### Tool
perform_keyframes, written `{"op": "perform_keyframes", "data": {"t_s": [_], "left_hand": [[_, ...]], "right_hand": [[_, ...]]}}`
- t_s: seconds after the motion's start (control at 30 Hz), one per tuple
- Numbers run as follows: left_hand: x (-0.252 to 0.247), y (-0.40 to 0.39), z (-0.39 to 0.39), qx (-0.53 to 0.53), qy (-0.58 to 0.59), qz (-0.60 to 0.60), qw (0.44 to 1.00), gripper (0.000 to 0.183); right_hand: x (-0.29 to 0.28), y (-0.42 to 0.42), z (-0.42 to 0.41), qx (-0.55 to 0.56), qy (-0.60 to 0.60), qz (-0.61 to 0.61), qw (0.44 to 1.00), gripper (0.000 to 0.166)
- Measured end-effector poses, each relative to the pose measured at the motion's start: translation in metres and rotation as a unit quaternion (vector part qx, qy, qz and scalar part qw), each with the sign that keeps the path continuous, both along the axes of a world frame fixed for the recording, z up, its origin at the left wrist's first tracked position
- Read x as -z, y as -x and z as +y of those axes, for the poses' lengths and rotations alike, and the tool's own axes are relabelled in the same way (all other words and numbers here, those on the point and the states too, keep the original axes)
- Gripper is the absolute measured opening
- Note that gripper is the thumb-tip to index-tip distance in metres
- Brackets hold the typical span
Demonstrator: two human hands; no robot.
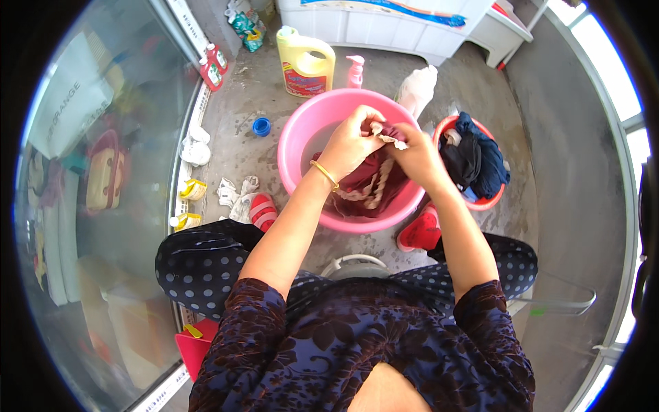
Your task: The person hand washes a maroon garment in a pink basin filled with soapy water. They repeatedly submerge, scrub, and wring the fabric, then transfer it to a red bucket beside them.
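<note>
Over a pink plastic basin (298,116) on the floor, my left hand (351,141) and my right hand (418,157) are close together, gripping a dark red garment (360,172) by a part with pale ruffled trim. The rest of the garment lies bunched in the basin, in water, with more pale trim across it. A gold-coloured bangle circles my left wrist. Behind the basin stand a pink pump bottle (355,72) and a yellow detergent jug (307,64).
To the right, a red tub (494,202) holds dark clothes (479,154). A blue cap (261,126) and white socks (238,195) lie on the left floor. A white plastic bag (418,90) is behind the basin. Glass (139,170) borders the left; a white appliance (370,31) stands ahead.
</note>
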State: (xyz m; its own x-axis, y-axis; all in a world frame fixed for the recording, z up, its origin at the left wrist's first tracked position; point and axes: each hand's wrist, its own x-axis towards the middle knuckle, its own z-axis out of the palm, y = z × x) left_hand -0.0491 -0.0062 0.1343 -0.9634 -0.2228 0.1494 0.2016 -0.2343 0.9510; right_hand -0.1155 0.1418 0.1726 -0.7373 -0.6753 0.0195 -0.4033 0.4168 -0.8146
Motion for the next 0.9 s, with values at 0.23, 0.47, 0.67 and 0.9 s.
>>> {"op": "perform_keyframes", "data": {"t_s": [0.23,0.47,0.67,0.9], "left_hand": [[-0.016,-0.012,-0.054,0.002,-0.028,0.028,0.999,0.059],[-0.027,0.007,-0.027,0.099,0.099,0.054,0.989,0.064],[0.096,0.014,-0.044,-0.2,0.059,-0.177,0.962,0.061],[0.096,-0.029,0.061,-0.116,-0.606,-0.265,0.741,0.102]], "right_hand": [[-0.165,0.009,-0.012,0.114,0.379,0.007,0.918,0.029],[-0.228,0.055,0.004,-0.02,0.365,-0.092,0.926,0.024],[-0.066,0.066,-0.026,0.076,0.162,-0.087,0.98,0.029],[0.029,0.001,-0.03,0.128,0.324,-0.27,0.898,0.034]]}}
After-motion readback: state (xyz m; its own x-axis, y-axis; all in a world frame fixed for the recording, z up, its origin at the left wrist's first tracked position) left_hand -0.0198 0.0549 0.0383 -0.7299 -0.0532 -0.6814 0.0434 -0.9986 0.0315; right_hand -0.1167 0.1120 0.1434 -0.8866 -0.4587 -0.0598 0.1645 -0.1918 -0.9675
